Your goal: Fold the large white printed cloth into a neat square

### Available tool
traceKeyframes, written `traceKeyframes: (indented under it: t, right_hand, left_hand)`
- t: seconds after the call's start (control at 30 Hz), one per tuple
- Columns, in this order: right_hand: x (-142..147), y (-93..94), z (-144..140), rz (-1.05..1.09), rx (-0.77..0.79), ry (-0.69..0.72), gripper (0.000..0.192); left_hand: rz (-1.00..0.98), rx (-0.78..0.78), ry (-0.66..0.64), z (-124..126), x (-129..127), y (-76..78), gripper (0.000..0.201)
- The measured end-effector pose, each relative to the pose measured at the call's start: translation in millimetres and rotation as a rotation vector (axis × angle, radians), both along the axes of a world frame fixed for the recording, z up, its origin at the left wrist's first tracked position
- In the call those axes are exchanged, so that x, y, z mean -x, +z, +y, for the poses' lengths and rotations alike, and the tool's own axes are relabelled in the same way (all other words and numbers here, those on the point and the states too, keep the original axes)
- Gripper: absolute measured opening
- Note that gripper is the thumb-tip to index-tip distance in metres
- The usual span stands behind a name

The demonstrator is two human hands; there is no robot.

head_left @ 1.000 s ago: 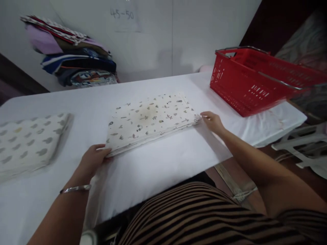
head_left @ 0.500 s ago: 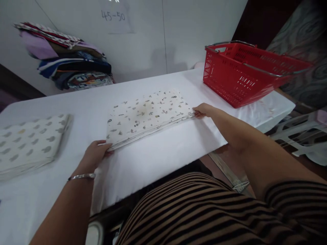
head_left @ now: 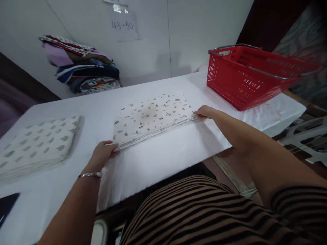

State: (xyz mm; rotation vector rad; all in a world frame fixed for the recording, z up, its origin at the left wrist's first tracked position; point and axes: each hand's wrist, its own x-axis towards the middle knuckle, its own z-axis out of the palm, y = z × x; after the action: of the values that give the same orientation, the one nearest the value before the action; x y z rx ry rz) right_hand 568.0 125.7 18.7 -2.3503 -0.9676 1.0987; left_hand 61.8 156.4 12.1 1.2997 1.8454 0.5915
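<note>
Long white-covered table (head_left: 153,163): I log this as landmark.
Red perforated plastic basket (head_left: 230,83), metal-handled: toward the table's right end.
Multicoloured pile of folded fabrics (head_left: 88,72): at the table's far edge, leftward.
White rectangular folded cloth with small grey print (head_left: 155,115): flat, mid-table.
White folded cloth with large grey spots (head_left: 42,143): table's left part.
Left hand (head_left: 104,153): I have it nearly closed, pinching the small-print cloth's near left corner.
Right hand (head_left: 205,111): likewise, on the near right corner.

The left hand (head_left: 103,153) and right hand (head_left: 205,111) were well apart, both closed in a pinch. The left arm (head_left: 74,204) and right arm (head_left: 245,139) both stretched forward.
</note>
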Motion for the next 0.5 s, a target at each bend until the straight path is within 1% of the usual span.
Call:
traceKeyframes:
  t: [0.1,0.23,0.3,0.43,0.5]
  right_hand:
    - [2.4,4.4,-1.1,0.056,0.023,-0.020,0.037]
    - [3.2,12.1,-3.2,0.107,0.022,-0.008,0.035]
    - [3.9,15.7,-4.1,0.105,0.018,-0.006,0.033]
    - [8.7,21.2,-4.6,0.098,0.021,-0.009,0.032]
    - [11.7,23.6,-4.4,0.098,0.021,-0.006,0.033]
  left_hand:
    - [-0.046,0.034,0.045,-4.0,-4.2,7.7,0.051]
    - [-0.077,0.038,0.050,-6.5,-8.0,13.4,0.050]
    - [-0.077,0.027,0.037,-4.6,-5.8,11.6,0.051]
    - [-0.043,0.035,-0.001,1.4,2.6,2.4,0.053]
    - [-0.019,-0.022,-0.009,3.1,5.6,-1.5,0.051]
